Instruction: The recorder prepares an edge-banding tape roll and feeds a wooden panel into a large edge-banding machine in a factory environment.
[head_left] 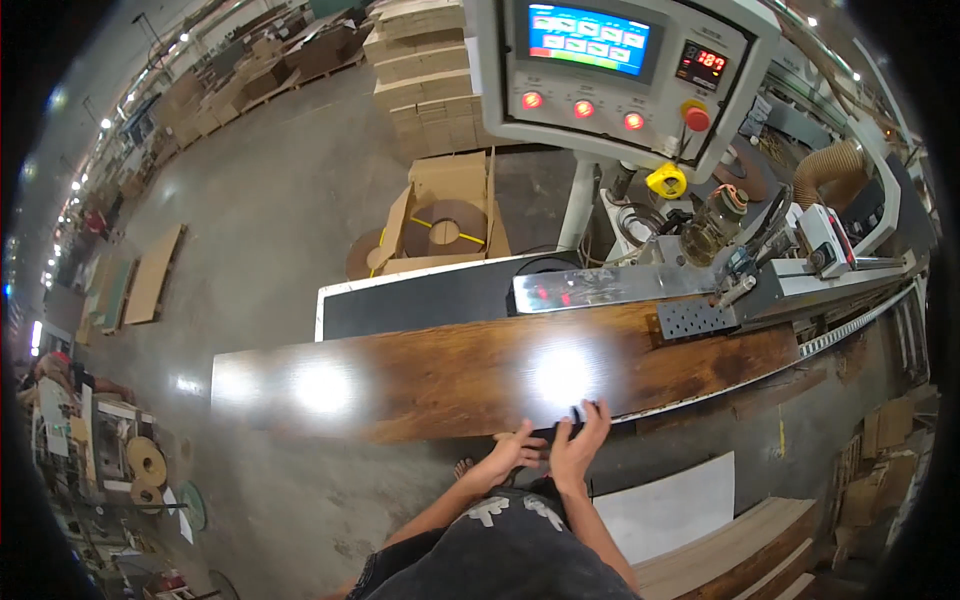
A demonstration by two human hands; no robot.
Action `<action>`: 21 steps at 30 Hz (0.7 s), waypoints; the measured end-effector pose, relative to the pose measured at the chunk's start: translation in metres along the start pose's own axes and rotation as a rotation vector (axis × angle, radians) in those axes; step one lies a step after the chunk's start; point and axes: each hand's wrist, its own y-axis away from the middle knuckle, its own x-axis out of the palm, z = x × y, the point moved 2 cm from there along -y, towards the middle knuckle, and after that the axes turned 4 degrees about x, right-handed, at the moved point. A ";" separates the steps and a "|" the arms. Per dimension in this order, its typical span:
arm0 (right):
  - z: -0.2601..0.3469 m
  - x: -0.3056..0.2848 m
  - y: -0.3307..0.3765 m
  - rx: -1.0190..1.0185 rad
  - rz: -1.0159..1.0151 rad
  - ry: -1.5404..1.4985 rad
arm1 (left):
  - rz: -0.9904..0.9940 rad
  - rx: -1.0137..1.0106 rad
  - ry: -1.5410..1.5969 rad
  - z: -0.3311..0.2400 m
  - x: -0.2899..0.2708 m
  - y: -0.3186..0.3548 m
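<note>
A long, glossy brown wood-grain board (pixel 440 370) lies across the machine bed, its left end sticking out past the bed. Its right part passes beneath a perforated metal plate (pixel 697 320) and beside a shiny metal guide (pixel 610 288). My left hand (pixel 508 458) is just below the board's near edge, fingers apart and holding nothing. Beside it, my right hand (pixel 580 445) has its fingers stretched up at that same edge; I cannot tell whether they touch the board. Bright light reflections hide parts of the board's surface.
Above the bed stands a control panel (pixel 655 95) with a lit screen and red buttons. An open carton (pixel 450 180) holding a brown roll stands behind the bed. Stacked cartons (pixel 430 90) rise farther back. Wood-grain boards (pixel 730 550) and a white panel (pixel 670 508) lie at lower right.
</note>
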 end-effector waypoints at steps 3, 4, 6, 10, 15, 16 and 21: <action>0.028 0.017 0.006 -0.187 0.096 0.039 | 0.132 -0.060 -0.556 -0.030 -0.024 0.037; 0.028 0.026 0.007 -0.169 0.082 0.037 | 0.104 -0.052 -0.694 -0.052 -0.028 0.055; 0.030 0.047 0.007 -0.142 0.037 0.019 | 0.046 0.083 -0.662 -0.084 -0.044 0.085; 0.049 0.081 0.005 -0.116 0.039 -0.027 | -0.348 0.768 -0.697 -0.120 -0.095 0.127; 0.044 0.092 -0.013 -0.184 0.071 0.072 | -0.829 0.900 -0.821 -0.159 -0.129 0.155; 0.038 0.088 -0.020 -0.164 0.054 0.061 | -0.941 0.949 -0.870 -0.160 -0.135 0.154; 0.005 0.063 -0.039 -0.160 0.085 0.079 | -1.012 0.882 -1.278 -0.130 -0.147 0.119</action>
